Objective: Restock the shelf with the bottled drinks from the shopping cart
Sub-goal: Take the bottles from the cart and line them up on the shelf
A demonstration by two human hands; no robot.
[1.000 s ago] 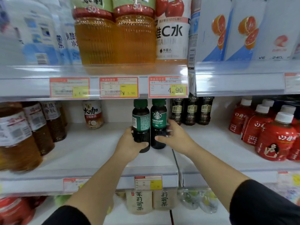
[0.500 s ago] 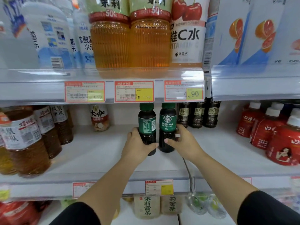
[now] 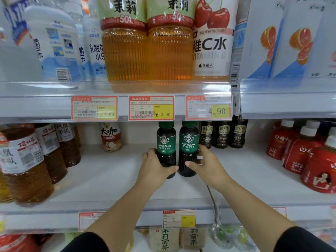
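Two dark Americano coffee bottles with green labels and green caps stand upright side by side on the white middle shelf [image 3: 109,180]. My left hand [image 3: 154,168] wraps the lower body of the left Americano bottle [image 3: 166,142]. My right hand [image 3: 205,164] grips the base of the right Americano bottle [image 3: 188,142]. Both labels face me. The bottle bottoms are partly hidden by my fingers. The shopping cart is out of view.
Three dark Moduoqi bottles [image 3: 223,135] stand just right of the pair. A small coconut coffee bottle [image 3: 111,137] sits behind left. Brown tea bottles [image 3: 27,164] crowd the left end, red bottles [image 3: 309,157] the right. The upper shelf rail [image 3: 151,108] hangs low overhead.
Both bottles have slid further back on the shelf, and the left one has been turned so its label faces front. My view has drawn closer to the shelf.
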